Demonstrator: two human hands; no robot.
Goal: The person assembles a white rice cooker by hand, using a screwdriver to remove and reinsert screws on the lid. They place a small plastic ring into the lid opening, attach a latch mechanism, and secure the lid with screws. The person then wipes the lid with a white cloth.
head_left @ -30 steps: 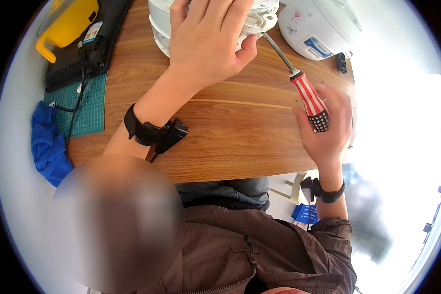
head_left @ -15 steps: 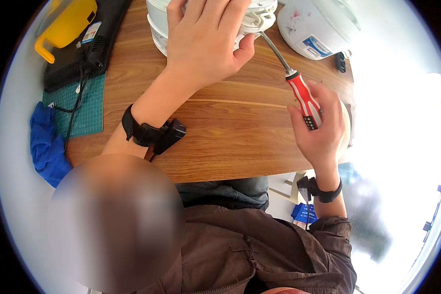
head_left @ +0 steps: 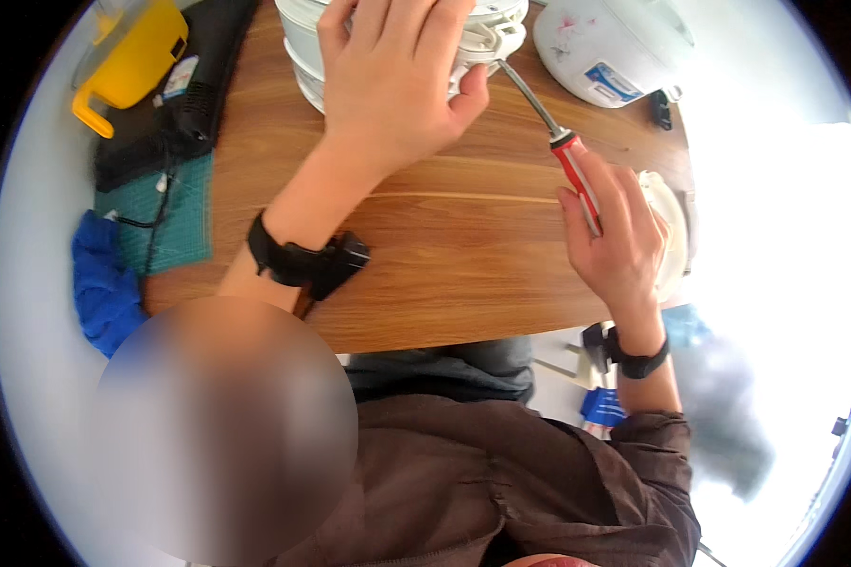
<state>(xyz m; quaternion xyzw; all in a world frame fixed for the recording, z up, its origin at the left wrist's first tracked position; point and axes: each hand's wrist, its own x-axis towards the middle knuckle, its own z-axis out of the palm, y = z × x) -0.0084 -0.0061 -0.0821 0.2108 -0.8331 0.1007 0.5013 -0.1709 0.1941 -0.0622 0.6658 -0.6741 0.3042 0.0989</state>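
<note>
My left hand [head_left: 397,85] lies over a white round appliance [head_left: 303,47] at the top edge, gripping it with the thumb at its side; the fingertips are partly out of view. My right hand [head_left: 619,231] is closed around the red and white handle of a screwdriver [head_left: 577,180]. The metal shaft slants up and left, and its tip meets the appliance's white rim part [head_left: 490,42] beside my left thumb. Whether the tip sits in a screw or a slot is too small to tell.
A white floral-patterned rounded vessel [head_left: 605,47] stands at the far right, with a small black object [head_left: 660,111] near it. A cream round piece [head_left: 673,236] lies beyond my right hand. Leftward are a yellow container [head_left: 137,66], black case [head_left: 113,156], green mat [head_left: 184,208] and blue cloth [head_left: 104,279].
My right fingers have shifted forward and wrapped further over the screwdriver handle. The tip stays at the rim part, and my left hand keeps its place on the appliance. The view has shifted slightly.
</note>
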